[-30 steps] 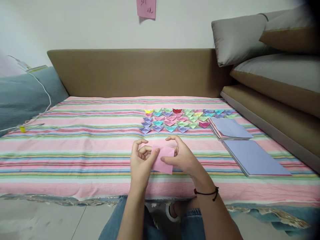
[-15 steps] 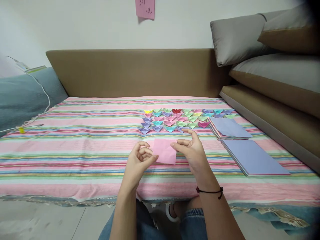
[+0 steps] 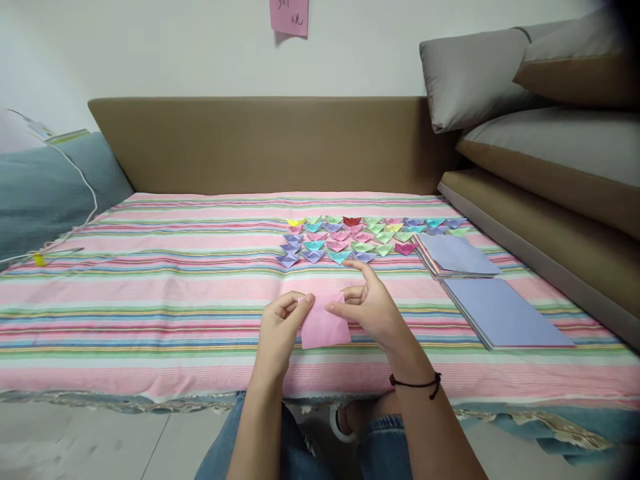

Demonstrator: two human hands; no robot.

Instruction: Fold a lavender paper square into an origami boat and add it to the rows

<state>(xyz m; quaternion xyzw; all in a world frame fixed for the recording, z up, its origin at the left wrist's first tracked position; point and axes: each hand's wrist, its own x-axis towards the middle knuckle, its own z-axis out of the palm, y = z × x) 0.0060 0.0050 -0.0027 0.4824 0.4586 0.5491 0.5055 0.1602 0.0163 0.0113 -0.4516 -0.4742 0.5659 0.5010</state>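
Observation:
A pink square of paper (image 3: 325, 328) is held up over the striped cloth, between both hands. My left hand (image 3: 281, 323) pinches its upper left corner between thumb and fingers. At the upper right edge, my right hand (image 3: 373, 307) grips the paper with the thumb in front and fingers behind, its index finger stretched out. Beyond the hands lie several rows of small folded paper boats (image 3: 337, 245) in many colours. To the right are a stack of small paper squares (image 3: 457, 255) and a stack of larger blue-topped sheets (image 3: 505, 313).
A striped cloth (image 3: 150, 293) covers the bed, backed by a brown headboard (image 3: 265, 147). Grey and brown cushions (image 3: 545, 143) pile up on the right. On the left are a blue cushion (image 3: 55, 180), a white cable (image 3: 87, 180) and a small yellow item (image 3: 39, 259).
The pink paper has come lower and slightly left, nearer to me. My left hand's grip has shifted up to the top left corner; the right hand has moved left with the paper.

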